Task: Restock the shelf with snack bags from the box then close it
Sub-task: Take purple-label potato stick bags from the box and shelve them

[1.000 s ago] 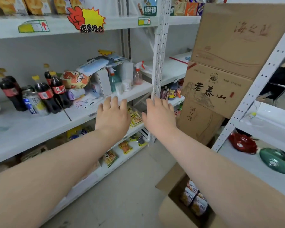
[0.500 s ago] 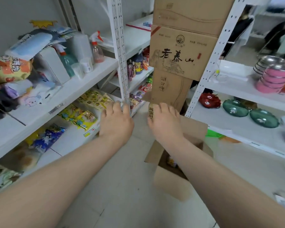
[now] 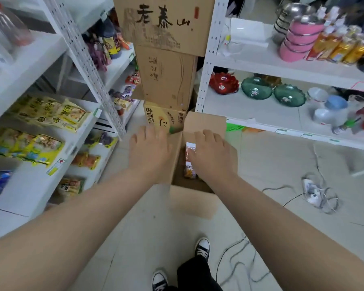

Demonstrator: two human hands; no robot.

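A person is standing over an open brown cardboard box [image 3: 191, 203] on the pale tiled floor [image 3: 271, 175], reaching both bare arms down to it. The left hand [image 3: 149, 151] is hovering flat over the box's left flap, fingers straight and spread, holding nothing. The right hand [image 3: 211, 157] is spreading wide over the opening, equally empty. An orange-and-white snack bag [image 3: 190, 164] is standing inside the box, just beside that hand. Yellow snack packets [image 3: 51, 116] are lying on the white metal shelf [image 3: 25, 192] to the left. Restocking looks unfinished, and with the flaps open, closing is not yet done.
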